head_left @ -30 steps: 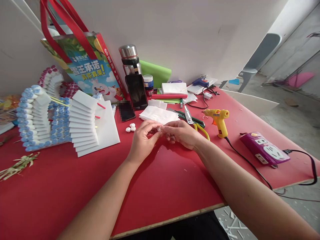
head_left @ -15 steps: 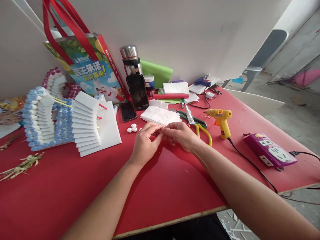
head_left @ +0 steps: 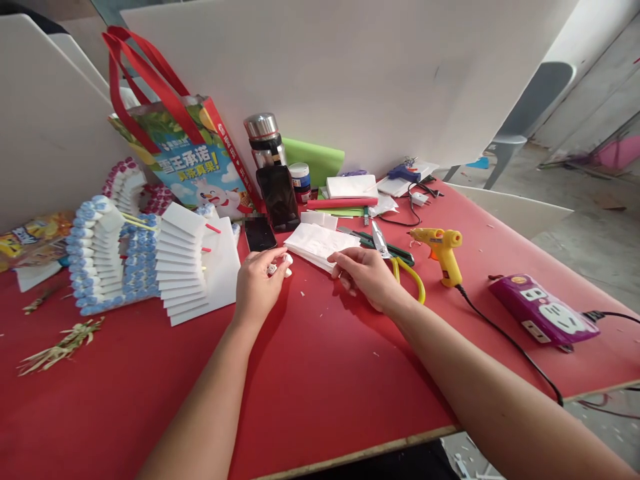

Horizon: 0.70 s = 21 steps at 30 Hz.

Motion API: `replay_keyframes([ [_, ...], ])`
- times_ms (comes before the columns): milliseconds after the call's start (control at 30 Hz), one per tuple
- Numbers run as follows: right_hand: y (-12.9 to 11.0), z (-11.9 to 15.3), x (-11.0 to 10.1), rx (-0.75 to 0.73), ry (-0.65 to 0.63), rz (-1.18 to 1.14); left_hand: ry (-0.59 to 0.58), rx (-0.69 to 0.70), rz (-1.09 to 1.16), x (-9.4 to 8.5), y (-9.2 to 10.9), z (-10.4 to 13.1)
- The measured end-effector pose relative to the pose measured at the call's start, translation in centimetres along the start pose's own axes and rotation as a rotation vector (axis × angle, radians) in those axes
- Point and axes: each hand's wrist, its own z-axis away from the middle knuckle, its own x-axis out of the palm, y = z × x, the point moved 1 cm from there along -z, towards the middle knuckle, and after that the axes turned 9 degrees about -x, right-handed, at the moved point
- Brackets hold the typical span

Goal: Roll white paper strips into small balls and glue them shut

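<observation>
While the left hand point(head_left: 257, 280) pinches a small white rolled rosette point(head_left: 288, 259), seemingly finished, the right hand point(head_left: 367, 273) curls inward, its grip unclear; stacked thin white sheets point(head_left: 320, 241), nearer the red table's back edge, apparently remain unworked.

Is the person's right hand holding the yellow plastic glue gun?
No, the yellow plastic glue gun rests on the red tabletop, off to the right of the right hand and not touching it.
</observation>
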Motion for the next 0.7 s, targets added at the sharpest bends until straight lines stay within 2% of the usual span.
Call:
replay_keyframes([
  [267, -0.4, 0.5, 0.7, -0.028, -0.037, 0.127, -0.03, 0.238, -0.336, 0.8, -1.3, -0.7],
  [433, 0.3, 0.4, 0.6, -0.051, -0.036, 0.147, -0.042, 0.293, -0.602, 1.3, -1.8, -0.8],
  [700, 0.0, 0.3, 0.6, -0.047, -0.018, 0.15, 0.023, 0.315, -0.604, 0.2, -2.2, -1.0],
])
